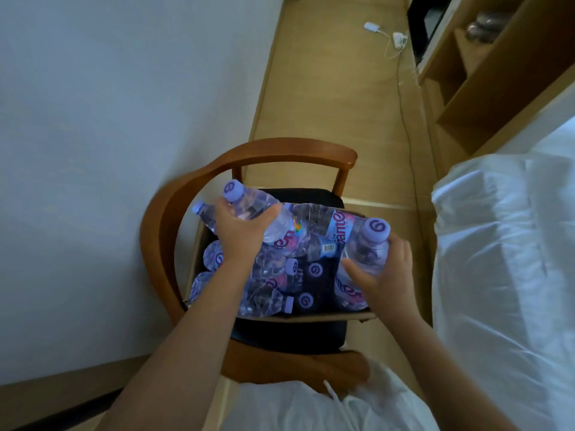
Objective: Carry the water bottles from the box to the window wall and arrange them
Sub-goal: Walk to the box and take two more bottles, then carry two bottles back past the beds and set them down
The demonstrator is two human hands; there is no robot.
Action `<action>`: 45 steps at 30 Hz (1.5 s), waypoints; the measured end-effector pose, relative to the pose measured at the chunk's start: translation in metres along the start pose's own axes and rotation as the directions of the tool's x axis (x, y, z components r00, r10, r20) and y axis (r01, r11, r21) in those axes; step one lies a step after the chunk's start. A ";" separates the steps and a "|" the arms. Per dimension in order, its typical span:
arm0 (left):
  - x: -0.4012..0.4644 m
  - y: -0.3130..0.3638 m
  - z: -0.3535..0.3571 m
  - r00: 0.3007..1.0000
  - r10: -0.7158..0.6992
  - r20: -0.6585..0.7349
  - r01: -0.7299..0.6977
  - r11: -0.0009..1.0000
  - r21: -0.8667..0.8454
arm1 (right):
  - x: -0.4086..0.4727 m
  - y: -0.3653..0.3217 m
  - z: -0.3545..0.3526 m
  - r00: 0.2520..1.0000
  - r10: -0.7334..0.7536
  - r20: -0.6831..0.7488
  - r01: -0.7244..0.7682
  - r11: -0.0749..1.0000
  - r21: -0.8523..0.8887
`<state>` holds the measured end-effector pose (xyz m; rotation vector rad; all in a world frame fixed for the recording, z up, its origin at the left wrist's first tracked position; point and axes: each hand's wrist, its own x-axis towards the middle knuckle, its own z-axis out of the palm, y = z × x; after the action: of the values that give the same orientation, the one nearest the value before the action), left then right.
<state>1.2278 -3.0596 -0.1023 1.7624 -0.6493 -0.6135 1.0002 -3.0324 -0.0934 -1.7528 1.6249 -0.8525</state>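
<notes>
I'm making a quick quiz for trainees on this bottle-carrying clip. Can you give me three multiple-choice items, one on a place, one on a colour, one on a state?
1. Where does the box of water bottles stand?
A. on the floor
B. on the seat of a wooden chair
C. on the bed

2. What colour are the bottle caps?
A. light purple
B. red
C. green

3. What is the right hand doing?
A. hanging idle and open
B. pressing flat on the bed
C. gripping a bottle over the box

Answers:
1 B: the box rests on the chair's dark seat, inside the curved wooden arms.
2 A: the cap on the right-hand bottle, like the others in view, is light purple.
3 C: its fingers and thumb curl round that bottle, while the left hand grips two more.
</notes>
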 end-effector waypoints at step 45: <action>-0.820 -0.029 -0.077 -0.987 0.009 0.161 -0.105 0.723 -0.683 | -0.762 0.027 -0.175 -0.679 0.369 -0.635 -0.430 0.501 0.751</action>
<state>0.6979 -2.4320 -0.0410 -0.9306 -2.8006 -1.7118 0.8105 -2.2744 -0.0523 1.0224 2.9337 -1.7219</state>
